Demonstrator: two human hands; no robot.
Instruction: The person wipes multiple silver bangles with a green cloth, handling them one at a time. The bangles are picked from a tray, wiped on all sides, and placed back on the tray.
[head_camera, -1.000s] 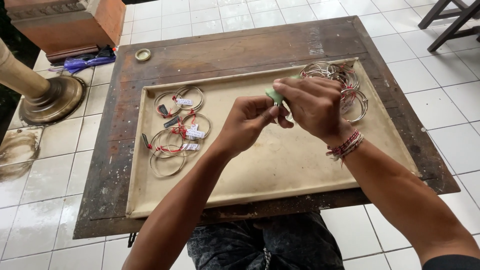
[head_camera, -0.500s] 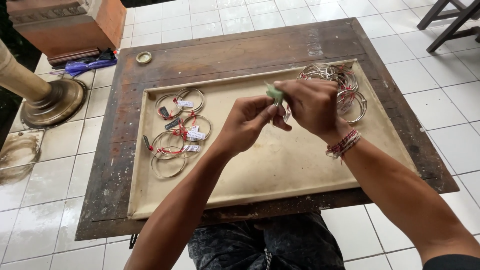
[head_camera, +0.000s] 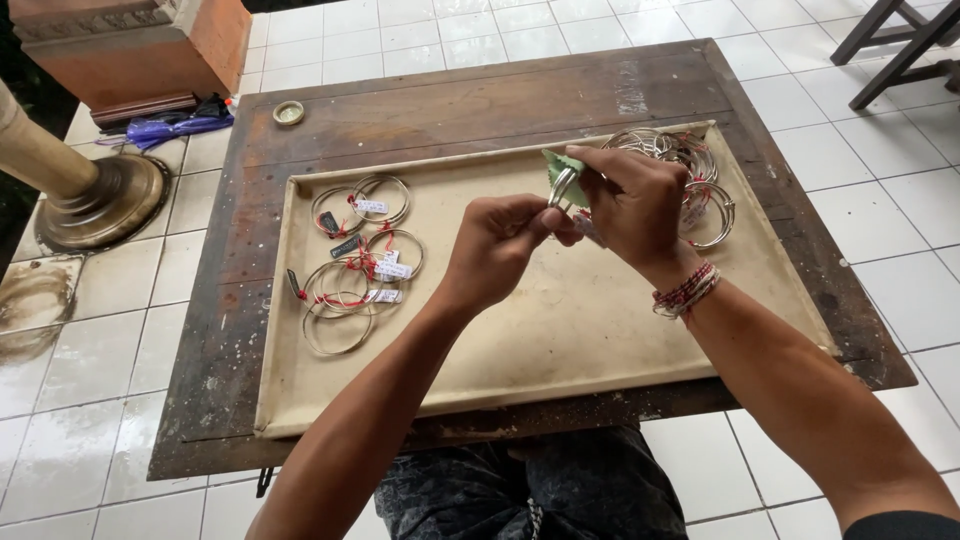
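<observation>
Floor at left: a brass stand base (head_camera: 100, 200) is sitting on the tiles, with a purple bundle (head_camera: 170, 127) lying beyond it
Surface: a dark wooden surface (head_camera: 450, 100) is carrying a beige padded tray (head_camera: 560, 340), with a small round cap (head_camera: 289, 113) resting near its far left corner
Done pile: tagged bangles (head_camera: 355, 255), tied with red thread and white labels, are lying on the tray's left side, so part of the work looks finished
Left hand (head_camera: 497, 250): fingertips are pinching together on the silver bangle (head_camera: 562, 185) held above the tray's middle
Right hand (head_camera: 632, 205): it is closing on a green cloth (head_camera: 565, 165) wrapped against that same bangle
Left to do: a heap of untagged bangles (head_camera: 690, 175) is waiting at the tray's far right, partly hidden behind the right hand
</observation>
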